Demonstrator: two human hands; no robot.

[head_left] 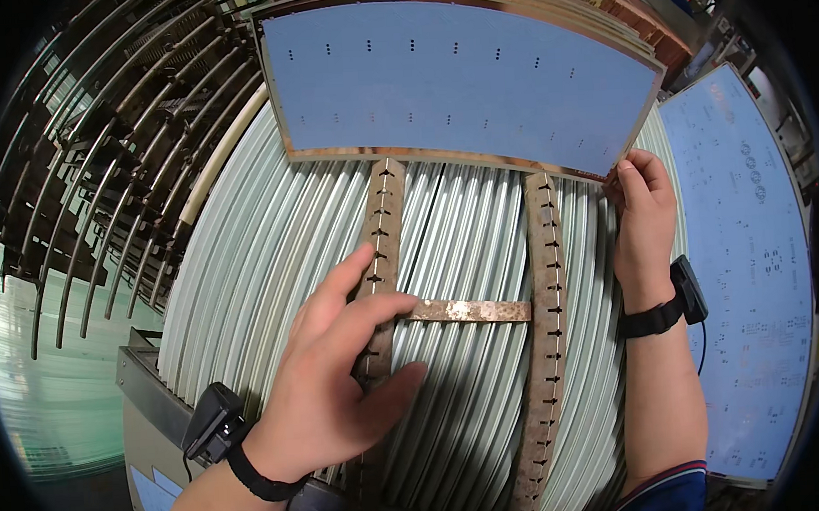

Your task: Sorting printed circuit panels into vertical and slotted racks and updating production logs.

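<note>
A blue panel (461, 80) with rows of small dark dots and a thin, worn frame stands tilted at the far side. My right hand (643, 213) pinches its lower right corner between thumb and fingers. My left hand (341, 368) is open, its fingers spread over the left slotted metal bar (385, 211). One fingertip is at the left end of a rusty crossbar (471, 311), though I cannot tell whether it touches. That crossbar joins the left bar to a right slotted bar (548, 341). Beneath the bars lie many upright, tightly packed pale green-white sheets (461, 390).
To the right leans a larger blue panel (739, 268) with small printed marks. Curved dark metal rods (104, 177) fill the upper left. Below them is a stack of greenish glass-like sheets (59, 399). Behind the dotted panel are brownish frame edges (600, 19).
</note>
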